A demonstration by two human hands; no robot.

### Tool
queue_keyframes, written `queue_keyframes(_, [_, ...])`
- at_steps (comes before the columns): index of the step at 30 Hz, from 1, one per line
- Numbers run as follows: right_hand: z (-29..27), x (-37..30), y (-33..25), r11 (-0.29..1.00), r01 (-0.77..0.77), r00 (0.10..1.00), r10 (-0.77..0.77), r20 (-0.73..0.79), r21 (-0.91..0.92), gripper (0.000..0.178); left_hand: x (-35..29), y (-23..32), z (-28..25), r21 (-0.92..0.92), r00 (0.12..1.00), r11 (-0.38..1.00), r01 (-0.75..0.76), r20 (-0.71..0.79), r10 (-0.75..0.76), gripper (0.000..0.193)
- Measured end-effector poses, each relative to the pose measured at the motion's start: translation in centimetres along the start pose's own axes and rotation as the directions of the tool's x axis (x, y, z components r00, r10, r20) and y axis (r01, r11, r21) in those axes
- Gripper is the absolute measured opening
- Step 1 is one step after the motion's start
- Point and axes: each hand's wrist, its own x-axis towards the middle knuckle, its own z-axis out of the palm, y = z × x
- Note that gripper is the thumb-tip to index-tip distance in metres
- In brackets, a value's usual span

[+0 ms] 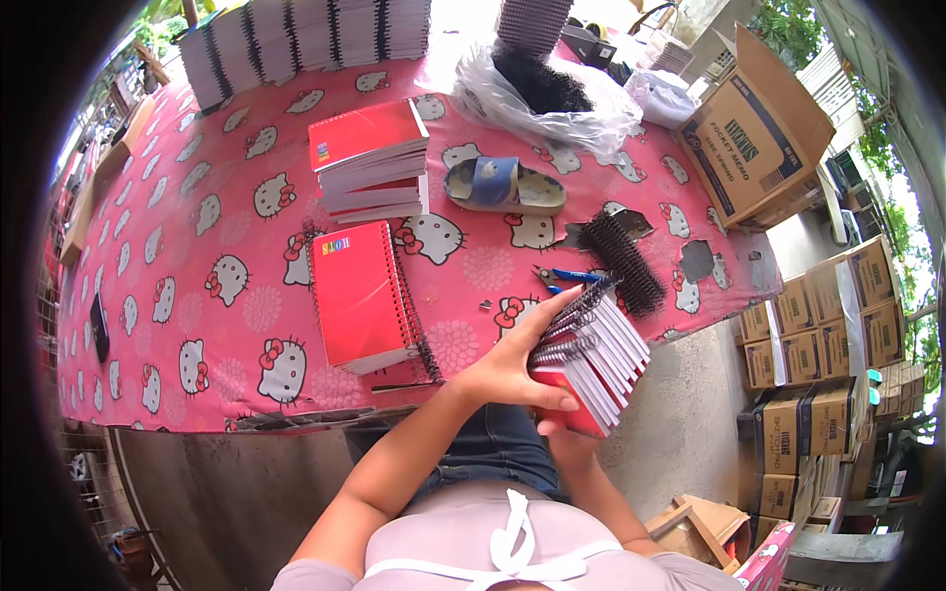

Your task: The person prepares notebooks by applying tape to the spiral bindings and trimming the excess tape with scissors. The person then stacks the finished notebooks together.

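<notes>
A stack of red-covered spiral notebooks is held at the table's front edge, its page edges fanned and black coils toward my left fingers. My left hand wraps around its left side, thumb lying on the red cover. My right hand grips the stack from below, its fingers largely hidden behind it. Just beyond the stack are blue-handled pliers and a bundle of black spiral coils. To the left lies a pile of bound red notebooks, with a second pile of red notebooks behind it.
A blue and white slipper lies mid-table on the pink patterned cloth. Farther back are a plastic bag of black coils and a row of upright notebooks. An open carton stands at right, above stacked cartons.
</notes>
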Motion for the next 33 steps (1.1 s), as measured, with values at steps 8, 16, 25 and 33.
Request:
queue_keyframes(8, [1.1,1.0,0.5,0.999,0.046,0.985,-0.047,-0.166,-0.010,0.132,0.3,-2.1,-0.5,0.118,0.990,0.983,-0.138,-0.008,0.140,0.125])
queue_keyframes(16, [2.3,1.9,-0.9,0.975,0.221,0.967,-0.222,-0.122,-0.019,0.115,0.0,-2.5,-1.2,0.174,0.985,0.971,-0.161,0.090,0.147,0.133])
queue_keyframes(25, [1.9,2.6,-3.1,0.994,0.098,0.993,-0.101,0.063,0.044,0.063,-0.7,-1.9,-1.0,0.195,0.983,0.963,-0.184,0.051,0.177,0.125])
queue_keyframes(33, [-0.6,0.3,-1.9,1.000,-0.016,0.995,0.018,0.102,-0.026,0.051,-0.7,-2.2,-0.4,0.239,0.986,0.957,-0.162,0.005,0.166,0.120])
